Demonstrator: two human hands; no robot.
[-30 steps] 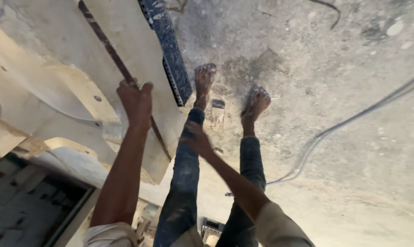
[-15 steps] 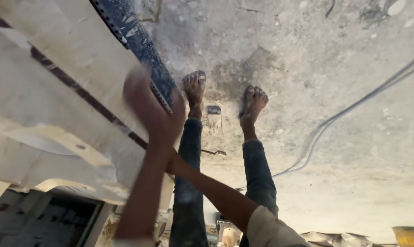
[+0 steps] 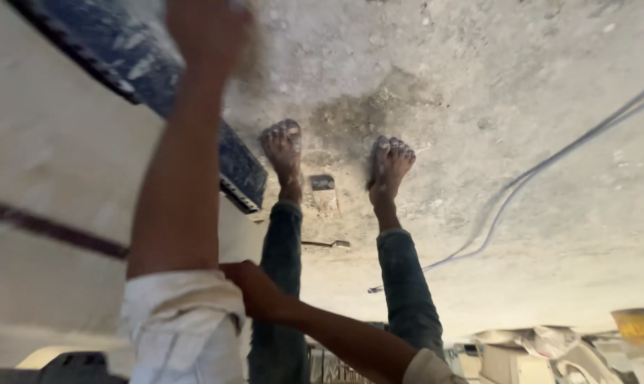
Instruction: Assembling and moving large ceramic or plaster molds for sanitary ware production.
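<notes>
The rough grey concrete floor [image 3: 478, 85] fills most of the view, dusty and stained darker near the middle, and the whole scene appears upside down from the head camera. Along the left edge lies a broad pale cream panel [image 3: 45, 178] crossed by a thin dark brown stripe [image 3: 52, 231], and over its upper part a long dark blue board with worn white flecks [image 3: 240, 171] runs diagonally, its lower end just beside the person's bare foot. The left arm rises up the middle left of the picture in a rolled-up white sleeve [image 3: 183, 320]; its left hand [image 3: 208, 28] is raised over the blue board at the top edge, too blurred to tell how far the fingers are open or whether it grips anything. The right hand [image 3: 254, 288] is curled loosely against the cuff of that white sleeve, apparently pinching the cloth. Two legs in dusty blue jeans [image 3: 407, 284] end in bare feet [image 3: 389, 163] planted on the floor. A thin pale cable [image 3: 549, 163] curves across the concrete on the right, well apart from the feet
</notes>
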